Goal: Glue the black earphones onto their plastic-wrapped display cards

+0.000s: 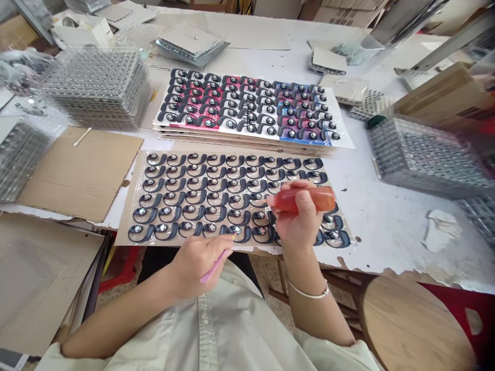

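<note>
Red squeeze bottle [323, 198] is held nearly level above right half of the near board [126, 232], pale nozzle aimed L; R hand [299, 226] is wrapped round it, thumb on the near side, white bracelet [309, 294] on that wrist; L hand [201, 260] pinches a slim pink tool [211, 269] at the board's near edge, its tip by a front-row piece; can't tell if tip touches.

Near board is a cardboard sheet w/ clear film, carrying rows of black hook-shaped pieces [193, 211], each w/ a shiny round centre; some at right are hidden by R hand & forearm; just beyond, a far stack of boards [342, 129], top one printed red, white & blue, bears more such pieces.

To the L, a bare brown cardboard sheet [81, 175] w/ a cotton swab [82, 136] on it; far of that, a tall stack of clear plastic trays [104, 87]; another tray stack [19, 159] at far L edge.

To the R on the white table [367, 206], a crumpled white cloth [441, 230], near side; farther, more stacked trays [425, 154] & a cardboard box [444, 93]; below the edge, a round wooden stool [417, 330], near R.
</note>
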`<state>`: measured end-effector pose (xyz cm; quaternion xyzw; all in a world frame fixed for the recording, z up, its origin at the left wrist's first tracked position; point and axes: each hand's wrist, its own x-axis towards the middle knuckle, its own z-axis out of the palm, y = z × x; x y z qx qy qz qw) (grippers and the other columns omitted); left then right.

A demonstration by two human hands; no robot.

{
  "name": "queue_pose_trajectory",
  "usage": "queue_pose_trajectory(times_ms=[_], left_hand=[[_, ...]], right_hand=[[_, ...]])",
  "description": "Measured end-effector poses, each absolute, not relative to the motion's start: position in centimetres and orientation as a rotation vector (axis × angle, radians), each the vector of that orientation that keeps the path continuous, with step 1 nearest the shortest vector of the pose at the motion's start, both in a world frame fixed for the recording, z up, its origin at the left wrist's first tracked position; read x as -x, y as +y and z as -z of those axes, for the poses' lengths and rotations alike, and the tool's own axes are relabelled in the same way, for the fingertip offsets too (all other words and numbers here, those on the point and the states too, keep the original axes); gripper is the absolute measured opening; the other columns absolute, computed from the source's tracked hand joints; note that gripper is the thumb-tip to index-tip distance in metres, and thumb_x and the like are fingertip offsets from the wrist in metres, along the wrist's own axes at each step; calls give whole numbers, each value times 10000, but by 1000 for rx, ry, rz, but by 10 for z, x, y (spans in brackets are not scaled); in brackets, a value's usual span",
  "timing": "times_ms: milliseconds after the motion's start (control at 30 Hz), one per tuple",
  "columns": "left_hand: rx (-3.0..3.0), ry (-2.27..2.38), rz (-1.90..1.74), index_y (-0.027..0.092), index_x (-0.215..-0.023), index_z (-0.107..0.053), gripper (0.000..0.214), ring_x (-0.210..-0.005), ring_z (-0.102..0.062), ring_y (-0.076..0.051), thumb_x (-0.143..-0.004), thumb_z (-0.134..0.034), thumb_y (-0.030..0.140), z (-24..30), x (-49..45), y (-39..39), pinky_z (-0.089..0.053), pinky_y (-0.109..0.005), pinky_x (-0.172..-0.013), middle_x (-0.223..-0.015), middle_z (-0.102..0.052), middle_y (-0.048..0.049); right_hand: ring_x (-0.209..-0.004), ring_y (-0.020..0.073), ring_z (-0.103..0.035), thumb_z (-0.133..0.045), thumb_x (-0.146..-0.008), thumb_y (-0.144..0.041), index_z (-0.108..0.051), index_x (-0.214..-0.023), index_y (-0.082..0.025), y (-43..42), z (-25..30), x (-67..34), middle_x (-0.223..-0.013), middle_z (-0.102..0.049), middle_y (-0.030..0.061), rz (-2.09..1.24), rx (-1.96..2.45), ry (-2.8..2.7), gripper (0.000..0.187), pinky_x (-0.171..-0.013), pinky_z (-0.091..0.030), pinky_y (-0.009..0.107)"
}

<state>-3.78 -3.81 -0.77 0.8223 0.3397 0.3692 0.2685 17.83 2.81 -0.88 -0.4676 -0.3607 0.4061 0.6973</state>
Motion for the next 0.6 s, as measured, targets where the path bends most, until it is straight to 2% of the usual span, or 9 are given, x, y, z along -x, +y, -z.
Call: queue_pose_trajectory(times_ms=[100, 267, 433, 600], left_hand=[[-2262, 950, -931, 162, -1046, -558, 178, -910, -708, -149, -885, -514, 100, 7, 37, -36, -590, -222, -823, -1061, -710, -80], [-2420, 984, -823, 138, -1032, -567, 189, -804, -716, -162, -880, -459, 104, 4, 35, -39, -592, -231, -671, -1044, -714, -84], [-2767, 971, -725, 45, -1008, -577, 238, -714, -704, -208, -841, -421, 113, 2, 27, -47, -559, -289, -536, -1049, -690, -202], [-2915, 931, -596, 10, -1031, -578, 292, -699, -693, -223, -830, -401, 126, 1, 24, -50, -548, -304, -534, -1056, -663, -270]], right_hand=[[-530, 100, -565, -699, -705, -493, -533, -888, -237, 25, 8, -175, -837, -553, 6, -889, 1049, -915, 355, -329, -305, 179], [-668, 159, -556, -649, -759, -541, -585, -810, -227, 21, 14, -166, -774, -550, 28, -770, 985, -1067, 324, -476, -443, 264], [-649, 161, -542, -641, -808, -463, -633, -804, -217, 16, 21, -162, -711, -570, 19, -773, 1026, -1300, 246, -548, -431, 308], [-616, 158, -525, -642, -811, -441, -615, -772, -203, 13, 22, -161, -667, -576, 11, -717, 1102, -1435, 242, -570, -435, 331]])
